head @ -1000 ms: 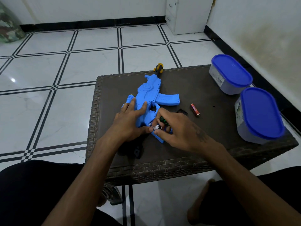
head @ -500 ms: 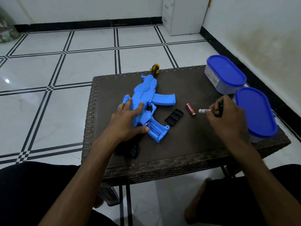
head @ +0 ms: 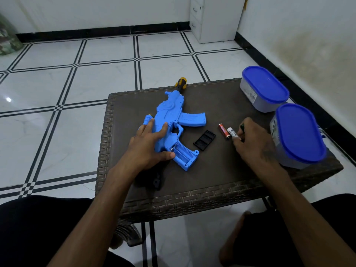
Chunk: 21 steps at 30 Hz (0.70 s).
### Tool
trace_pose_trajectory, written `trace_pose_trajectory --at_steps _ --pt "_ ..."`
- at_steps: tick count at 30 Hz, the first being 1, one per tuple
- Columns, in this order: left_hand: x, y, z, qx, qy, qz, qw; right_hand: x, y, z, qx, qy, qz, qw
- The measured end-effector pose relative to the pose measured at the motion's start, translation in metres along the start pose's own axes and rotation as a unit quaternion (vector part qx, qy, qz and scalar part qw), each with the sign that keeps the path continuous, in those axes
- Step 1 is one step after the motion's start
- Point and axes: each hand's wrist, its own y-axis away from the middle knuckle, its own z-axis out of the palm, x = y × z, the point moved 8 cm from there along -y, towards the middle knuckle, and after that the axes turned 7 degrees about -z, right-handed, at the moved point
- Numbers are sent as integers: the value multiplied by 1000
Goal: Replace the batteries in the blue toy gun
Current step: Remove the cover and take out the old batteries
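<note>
white battery (head: 232,132) now beside red battery (head: 224,131), blue toy gun (head: 174,123) compartment open

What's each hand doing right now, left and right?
Left hand: open, straight fingers resting flat on the blue toy gun.
Right hand: fingers pinching the white battery beside the red battery.

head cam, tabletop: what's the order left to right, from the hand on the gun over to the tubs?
left hand → blue toy gun → black battery cover → red battery → white battery → right hand → near blue-lidded tub
</note>
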Motion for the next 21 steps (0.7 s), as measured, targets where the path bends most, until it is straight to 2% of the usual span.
trace_pose_trajectory --at_steps 4,6,9,12,15,17,21 --pt "0 1 0 1 9 5 1000 -21 10 -19 40 -25 -45 998" --pt "-1 1 0 0 9 5 1000 -44 17 -30 57 -78 -106 990" --pt "-3 1 -1 10 13 7 1000 -78 28 -33 35 -188 -167 967" --pt "-4 7 -7 60 25 3 998 -98 36 -27 11 -263 -187 946" --pt "-13 14 -9 114 14 -40 993 -105 40 -23 34 -299 -203 932" --pt "-21 14 -7 125 22 -60 990 -105 42 -22 60 -323 -203 922" --pt "-29 13 -2 132 114 -72 982 -97 47 -22 80 -381 -179 904"
